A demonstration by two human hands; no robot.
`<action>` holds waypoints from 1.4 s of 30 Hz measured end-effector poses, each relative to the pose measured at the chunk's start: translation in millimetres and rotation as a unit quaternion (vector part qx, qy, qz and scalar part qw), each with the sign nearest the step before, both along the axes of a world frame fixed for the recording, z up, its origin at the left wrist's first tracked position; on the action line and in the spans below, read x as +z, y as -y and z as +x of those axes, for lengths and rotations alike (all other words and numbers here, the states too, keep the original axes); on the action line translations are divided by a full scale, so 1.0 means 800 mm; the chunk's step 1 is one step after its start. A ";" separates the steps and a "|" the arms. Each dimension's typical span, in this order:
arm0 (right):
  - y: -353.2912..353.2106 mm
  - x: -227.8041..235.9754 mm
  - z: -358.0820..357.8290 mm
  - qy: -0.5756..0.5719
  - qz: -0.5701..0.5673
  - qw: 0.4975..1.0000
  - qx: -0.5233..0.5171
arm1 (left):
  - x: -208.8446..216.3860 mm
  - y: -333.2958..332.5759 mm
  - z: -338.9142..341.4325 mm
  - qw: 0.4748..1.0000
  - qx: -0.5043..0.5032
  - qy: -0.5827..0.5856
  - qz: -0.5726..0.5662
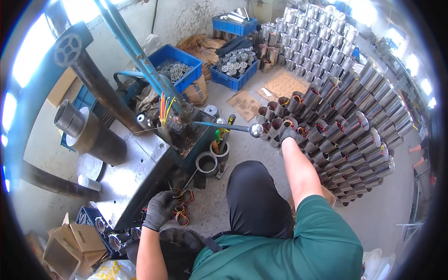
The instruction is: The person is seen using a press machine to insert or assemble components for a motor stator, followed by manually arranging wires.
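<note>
My left hand [161, 208], in a dark grey glove, is closed at the lower left, its fingertips at the lower end of a thin metal rod [190, 179]. Coils of red and yellow wire [181, 215] lie just below and beside those fingers. My right arm stretches forward, and my gloved right hand [287, 133] grips the near edge of a shiny metal cylinder [290, 122] with coloured wires inside. That cylinder stands at the near left corner of a large stack of similar cylinders [333, 133]. My right fingers are partly hidden at its rim.
A press with a metal table [135, 161] stands left; its ball-ended lever [255, 130] juts out before me. Grey pots [206, 163] stand beneath it. Blue crates [196, 70] of metal parts sit behind, cardboard sheets [285, 84] on the floor. Cardboard boxes [70, 245] lie lower left.
</note>
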State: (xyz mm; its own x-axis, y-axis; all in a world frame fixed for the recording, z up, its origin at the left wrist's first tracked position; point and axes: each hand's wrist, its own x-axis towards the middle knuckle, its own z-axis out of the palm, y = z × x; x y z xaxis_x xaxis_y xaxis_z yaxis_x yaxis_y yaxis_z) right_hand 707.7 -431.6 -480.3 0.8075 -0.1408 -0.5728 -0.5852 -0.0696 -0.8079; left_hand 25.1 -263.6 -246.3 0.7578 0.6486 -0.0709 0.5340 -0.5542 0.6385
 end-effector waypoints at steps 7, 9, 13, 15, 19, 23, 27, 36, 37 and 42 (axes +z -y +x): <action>-0.012 0.024 -0.031 -0.084 0.134 0.984 0.077 | 0.029 -0.006 -0.002 1.000 -0.004 0.000 0.027; -0.020 0.051 -0.065 -0.138 0.155 0.961 0.183 | 0.041 -0.012 -0.006 0.997 -0.014 0.033 0.066; -0.070 0.148 -0.172 -0.039 0.012 0.838 0.544 | 0.061 -0.026 -0.021 0.991 0.030 0.080 0.103; -0.117 0.206 -0.226 0.061 -0.068 0.673 0.734 | 0.069 -0.033 -0.033 0.986 0.054 0.121 0.102; -0.188 0.274 -0.346 0.299 -0.194 0.200 0.913 | 0.083 -0.056 -0.049 0.980 0.104 0.105 0.131; -0.205 0.235 -0.471 0.301 -0.190 0.045 0.933 | 0.092 -0.074 -0.063 0.974 0.126 0.144 0.124; -0.207 0.124 -0.578 0.296 -0.156 0.061 0.940 | 0.092 -0.081 -0.065 0.966 0.157 0.174 0.109; -0.214 -0.013 -0.725 0.311 -0.147 0.232 0.910 | 0.096 -0.082 -0.050 0.974 0.163 0.127 0.094; -0.215 -0.022 -0.732 0.322 -0.168 0.257 0.895 | 0.096 -0.083 -0.049 0.974 0.164 0.126 0.094; -0.221 -0.080 -0.746 0.273 -0.124 0.317 0.900 | 0.092 -0.084 -0.051 0.975 0.159 0.117 0.101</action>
